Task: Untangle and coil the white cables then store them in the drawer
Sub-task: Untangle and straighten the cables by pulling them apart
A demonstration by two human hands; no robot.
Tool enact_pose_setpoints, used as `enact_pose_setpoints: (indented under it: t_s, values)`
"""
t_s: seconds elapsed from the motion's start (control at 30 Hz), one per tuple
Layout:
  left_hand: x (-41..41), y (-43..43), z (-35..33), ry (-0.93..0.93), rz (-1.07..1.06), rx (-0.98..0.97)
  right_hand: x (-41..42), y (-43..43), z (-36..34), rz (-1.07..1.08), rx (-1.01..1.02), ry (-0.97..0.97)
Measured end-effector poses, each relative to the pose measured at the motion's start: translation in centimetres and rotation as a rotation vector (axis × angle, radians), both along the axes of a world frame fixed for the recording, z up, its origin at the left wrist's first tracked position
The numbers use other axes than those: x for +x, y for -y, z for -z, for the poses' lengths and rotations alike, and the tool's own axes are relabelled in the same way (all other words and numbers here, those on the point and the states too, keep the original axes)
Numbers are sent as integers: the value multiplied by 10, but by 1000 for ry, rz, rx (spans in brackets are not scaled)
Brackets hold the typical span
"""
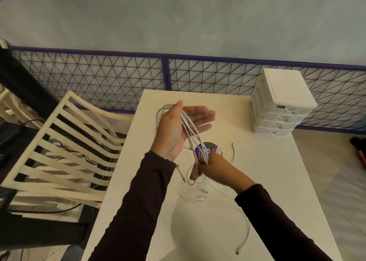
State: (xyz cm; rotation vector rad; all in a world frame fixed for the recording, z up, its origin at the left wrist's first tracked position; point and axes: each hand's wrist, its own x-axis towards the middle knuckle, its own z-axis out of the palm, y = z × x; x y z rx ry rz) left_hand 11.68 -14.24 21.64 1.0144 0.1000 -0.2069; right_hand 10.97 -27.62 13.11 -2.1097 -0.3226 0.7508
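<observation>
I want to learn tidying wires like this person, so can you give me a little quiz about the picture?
1. True or false: the white cables are already inside the drawer unit.
2. What does the right hand grip? A a spoon, B the white cables, C a cup.
3. Fill the gap: the drawer unit stands on the ___.
Key: 1 false; 2 B; 3 table.

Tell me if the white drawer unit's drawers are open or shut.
Shut: all the fronts of the drawer unit sit flush in a stack, none pulled out.
</observation>
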Motion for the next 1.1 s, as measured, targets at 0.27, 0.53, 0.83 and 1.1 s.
enact_pose_setpoints:
  t_s: [0.27, 0.53, 0.83, 1.1]
  values:
    - [17, -34, -15, 20, -129, -34, -36, 16, 40, 79, 390, -154]
    - [32, -64, 9, -67, -308, -173, -25, 25, 45, 21, 264, -171]
    - [29, -100, 22, -53, -328, -196, 11, 52, 67, 102, -102, -69]
    - [28, -140, 25, -45, -464, -278, 16, 93, 87, 116, -344, -69]
